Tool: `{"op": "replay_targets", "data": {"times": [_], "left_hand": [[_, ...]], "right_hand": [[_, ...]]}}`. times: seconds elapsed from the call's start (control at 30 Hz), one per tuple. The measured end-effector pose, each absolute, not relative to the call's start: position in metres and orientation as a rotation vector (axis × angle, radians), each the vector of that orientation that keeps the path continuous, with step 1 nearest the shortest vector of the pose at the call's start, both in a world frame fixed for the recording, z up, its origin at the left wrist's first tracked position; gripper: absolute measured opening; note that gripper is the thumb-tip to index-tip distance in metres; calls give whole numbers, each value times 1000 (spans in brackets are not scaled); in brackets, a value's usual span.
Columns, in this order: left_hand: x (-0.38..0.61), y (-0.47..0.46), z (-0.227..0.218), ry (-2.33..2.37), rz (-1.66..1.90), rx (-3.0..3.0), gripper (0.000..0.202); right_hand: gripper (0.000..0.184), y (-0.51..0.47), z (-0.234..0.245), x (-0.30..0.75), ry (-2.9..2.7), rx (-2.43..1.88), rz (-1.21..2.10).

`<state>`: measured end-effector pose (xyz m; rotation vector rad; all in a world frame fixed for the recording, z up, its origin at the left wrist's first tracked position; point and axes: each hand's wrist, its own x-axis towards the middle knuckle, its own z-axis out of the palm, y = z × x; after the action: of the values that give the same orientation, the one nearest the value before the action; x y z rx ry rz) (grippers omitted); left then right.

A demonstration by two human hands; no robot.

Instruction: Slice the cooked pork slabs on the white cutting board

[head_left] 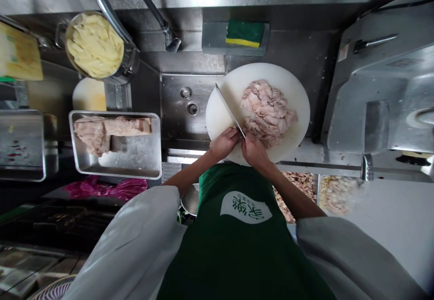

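A round white cutting board [220, 114] lies in front of me at the sink's right side. Spread over its right half is a pile of thinly sliced pale pink meat [267, 105]. My right hand [255, 150] is closed round the handle end of a knife [228, 105], whose blade slants away to the upper left over the board. Close beside it, at the board's near left edge, my left hand [225, 142] has its fingers bent and pressed together by the blade's near end. Whatever lies under those fingers is hidden.
Left of the sink [176, 124], a metal tray [115, 169] bears large meat pieces [125, 126]. Behind it stands a pot [130, 60] of pale yellow slices below a faucet [111, 11]. A green-yellow sponge [244, 33] lies behind the board; a slicing machine [352, 101] stands right.
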<state>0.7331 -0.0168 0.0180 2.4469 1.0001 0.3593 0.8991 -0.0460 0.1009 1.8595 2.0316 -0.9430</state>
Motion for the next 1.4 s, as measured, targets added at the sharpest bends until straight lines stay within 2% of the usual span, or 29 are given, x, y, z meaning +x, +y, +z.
{"op": "replay_targets", "data": {"times": [0.13, 0.3, 0.4, 0.67, 0.77, 1.0, 1.27, 1.4], "left_hand": [[732, -19, 16, 1062, 374, 2448, 23], [736, -18, 19, 1045, 372, 2454, 26], [737, -17, 22, 1052, 384, 2449, 28], [729, -17, 15, 1001, 410, 2485, 23], [729, -18, 14, 1040, 376, 2499, 21], [734, -18, 23, 1036, 392, 2505, 25], [730, -16, 20, 1013, 374, 2473, 25], [728, -20, 17, 1063, 417, 2462, 21]], "right_hand": [[35, -24, 102, 898, 2107, 1893, -879], [29, -88, 147, 935, 1949, 1787, -981], [27, -115, 156, 946, 1862, 1756, -1043], [33, -27, 93, 895, 2123, 1887, -926], [35, -25, 102, 902, 2140, 1890, -888], [27, -107, 154, 946, 1929, 1760, -1034], [32, -39, 88, 900, 2137, 1897, -960], [34, -34, 97, 910, 2151, 1875, -918]]}}
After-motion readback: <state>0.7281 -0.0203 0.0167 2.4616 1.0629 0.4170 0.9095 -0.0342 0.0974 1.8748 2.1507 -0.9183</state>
